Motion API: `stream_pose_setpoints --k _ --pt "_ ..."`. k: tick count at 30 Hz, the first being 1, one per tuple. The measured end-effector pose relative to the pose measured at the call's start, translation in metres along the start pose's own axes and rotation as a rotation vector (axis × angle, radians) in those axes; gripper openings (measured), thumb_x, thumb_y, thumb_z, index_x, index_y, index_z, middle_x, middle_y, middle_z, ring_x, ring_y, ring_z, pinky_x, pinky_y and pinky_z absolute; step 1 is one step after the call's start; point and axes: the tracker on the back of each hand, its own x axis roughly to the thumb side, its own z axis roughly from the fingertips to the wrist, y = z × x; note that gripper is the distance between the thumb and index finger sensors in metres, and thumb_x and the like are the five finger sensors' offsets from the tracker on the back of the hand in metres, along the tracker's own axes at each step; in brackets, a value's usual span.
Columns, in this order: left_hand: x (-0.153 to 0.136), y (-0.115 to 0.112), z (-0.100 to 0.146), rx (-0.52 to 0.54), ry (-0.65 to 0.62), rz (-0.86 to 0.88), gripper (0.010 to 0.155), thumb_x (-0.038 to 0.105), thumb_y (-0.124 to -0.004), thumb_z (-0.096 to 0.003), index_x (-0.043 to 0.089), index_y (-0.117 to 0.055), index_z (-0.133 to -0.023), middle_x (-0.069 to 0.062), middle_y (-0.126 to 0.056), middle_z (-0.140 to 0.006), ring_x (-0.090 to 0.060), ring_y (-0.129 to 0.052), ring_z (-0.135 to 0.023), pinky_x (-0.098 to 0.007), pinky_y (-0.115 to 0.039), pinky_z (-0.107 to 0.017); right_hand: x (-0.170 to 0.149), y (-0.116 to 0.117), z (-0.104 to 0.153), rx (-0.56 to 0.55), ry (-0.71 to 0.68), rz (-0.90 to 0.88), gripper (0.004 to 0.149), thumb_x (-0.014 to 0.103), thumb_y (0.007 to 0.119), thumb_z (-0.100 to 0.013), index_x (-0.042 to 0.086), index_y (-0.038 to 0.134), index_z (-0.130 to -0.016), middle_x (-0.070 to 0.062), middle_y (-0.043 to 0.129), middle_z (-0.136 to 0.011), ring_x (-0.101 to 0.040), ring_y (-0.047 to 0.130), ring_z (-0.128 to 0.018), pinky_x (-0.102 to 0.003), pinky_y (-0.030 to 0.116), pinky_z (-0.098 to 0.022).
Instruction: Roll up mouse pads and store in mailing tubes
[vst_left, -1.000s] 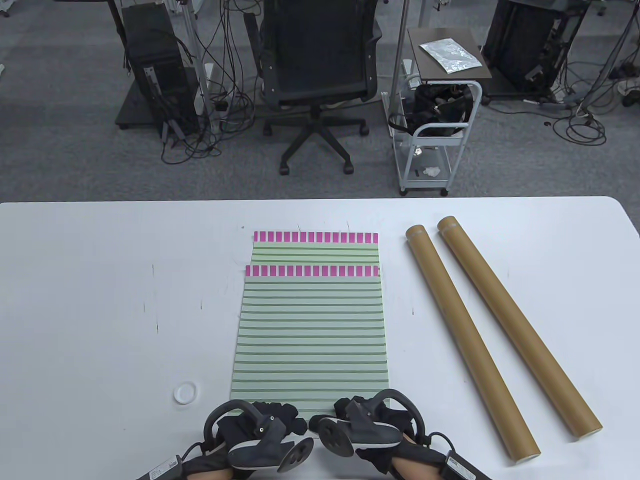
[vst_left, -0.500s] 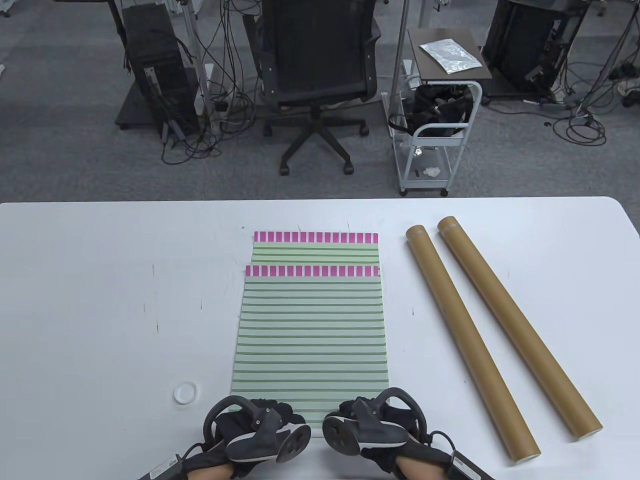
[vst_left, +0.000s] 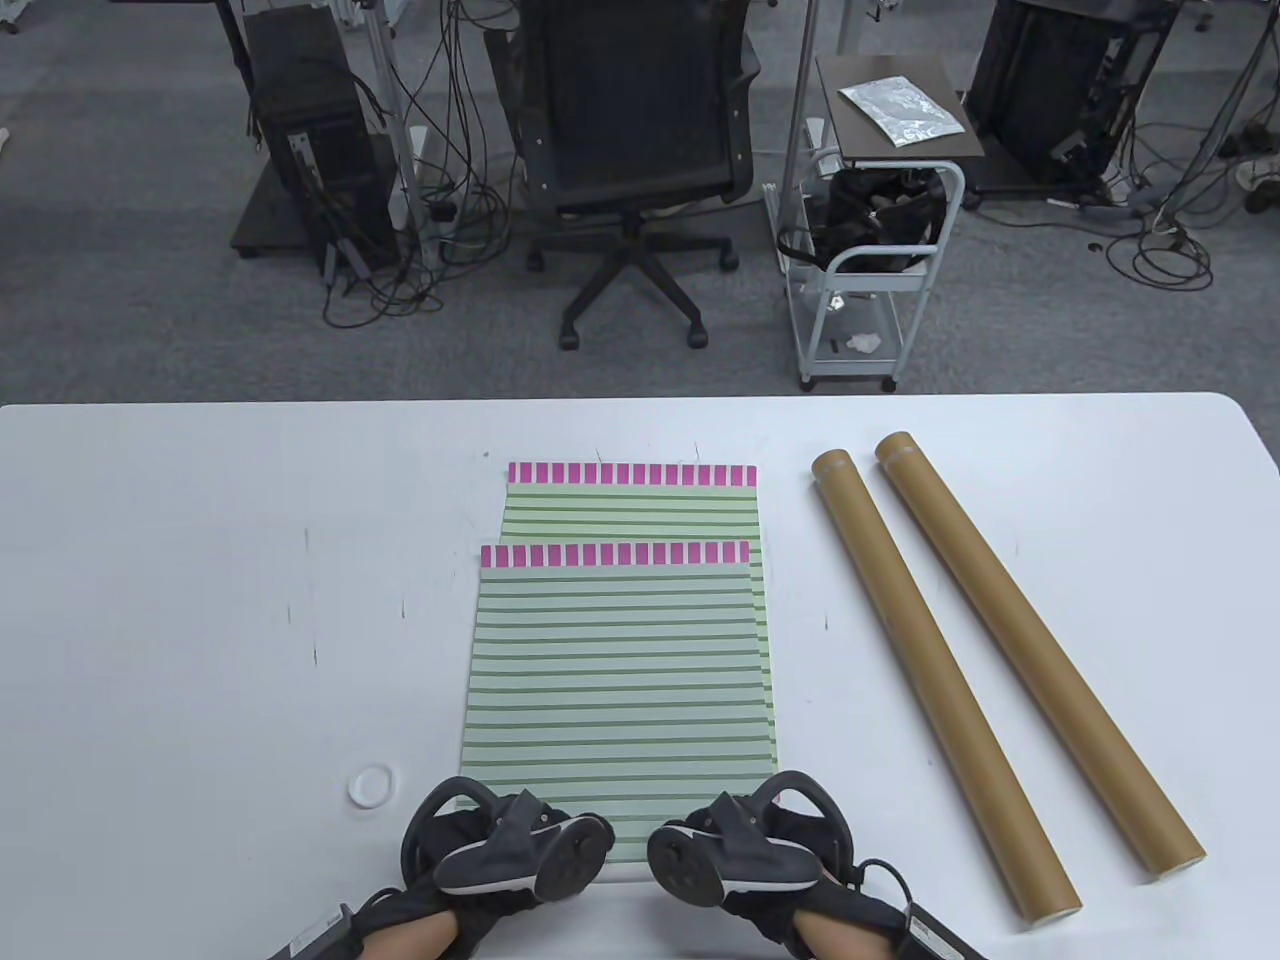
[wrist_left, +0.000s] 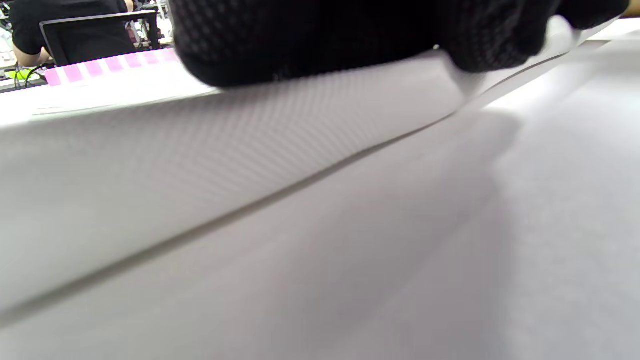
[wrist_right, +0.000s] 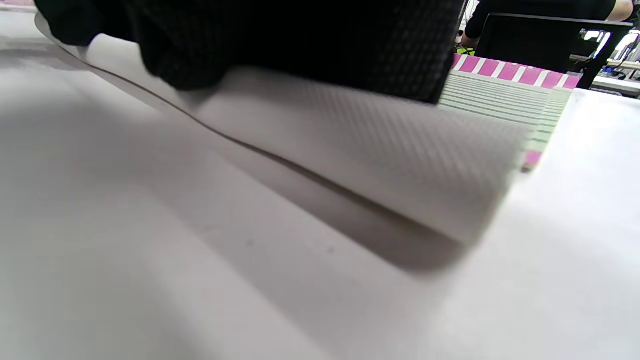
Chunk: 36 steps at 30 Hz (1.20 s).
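Observation:
Two green-striped mouse pads with pink-checked far edges lie stacked mid-table. The top pad (vst_left: 615, 680) sits nearer me, over the bottom pad (vst_left: 630, 505). My left hand (vst_left: 500, 850) and right hand (vst_left: 745, 845) hold the top pad's near edge, lifted off the table. The left wrist view shows its white textured underside (wrist_left: 225, 150) raised under my gloved fingers (wrist_left: 310, 35). The right wrist view shows the same underside (wrist_right: 380, 165) beneath my fingers (wrist_right: 300, 45). Two brown mailing tubes (vst_left: 935, 680) (vst_left: 1035, 655) lie diagonally on the right.
A white round cap (vst_left: 369, 787) lies on the table (vst_left: 200, 600) left of my left hand. Behind the table stand an office chair (vst_left: 635, 150), a small white cart (vst_left: 870, 270) and computer towers with cables.
The top pad has slid toward me and slightly left, uncovering more of the bottom pad. Its near edge has risen off the table in both hands.

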Motion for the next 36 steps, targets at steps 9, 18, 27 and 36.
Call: stream_pose_setpoints --k 9,18,27,36 --pt "0.018 -0.001 0.002 0.067 0.025 -0.161 0.042 0.044 -0.073 -0.0416 0.052 -0.067 -0.082 0.018 -0.069 -0.094 -0.008 -0.082 -0.088 -0.021 -0.083 -0.057 0.003 0.010 0.001 -0.006 0.047 0.067 0.047 0.026 0.065 -0.043 0.030 0.063 -0.090 0.006 0.077 -0.080 -0.019 0.088 -0.060 -0.032 0.081 -0.047" --pt "0.014 0.001 0.001 0.042 0.026 -0.189 0.043 0.049 -0.074 -0.0383 0.049 -0.073 -0.082 0.016 -0.087 -0.067 -0.007 -0.094 -0.058 -0.019 -0.085 -0.045 0.003 0.013 -0.003 0.039 0.114 0.124 0.046 0.029 0.062 -0.045 0.026 0.051 -0.090 0.003 0.067 -0.080 -0.019 0.082 -0.062 -0.037 0.078 -0.052" --pt "0.004 -0.002 -0.003 0.004 0.069 -0.114 0.040 0.048 -0.072 -0.0398 0.049 -0.072 -0.080 0.016 -0.089 -0.071 -0.008 -0.097 -0.059 -0.018 -0.088 -0.045 0.002 0.006 0.000 -0.032 0.030 0.096 0.042 0.027 0.072 -0.043 0.026 0.071 -0.085 0.003 0.085 -0.077 -0.019 0.092 -0.059 -0.037 0.081 -0.051" --pt "0.003 -0.003 0.000 -0.045 0.008 -0.082 0.061 0.061 -0.077 -0.0324 0.037 -0.071 -0.088 0.010 -0.087 -0.079 -0.014 -0.095 -0.068 -0.024 -0.086 -0.052 0.000 0.006 -0.001 -0.034 0.021 0.111 0.052 0.039 0.081 -0.034 0.025 0.073 -0.083 0.003 0.086 -0.077 -0.018 0.094 -0.058 -0.036 0.082 -0.049"
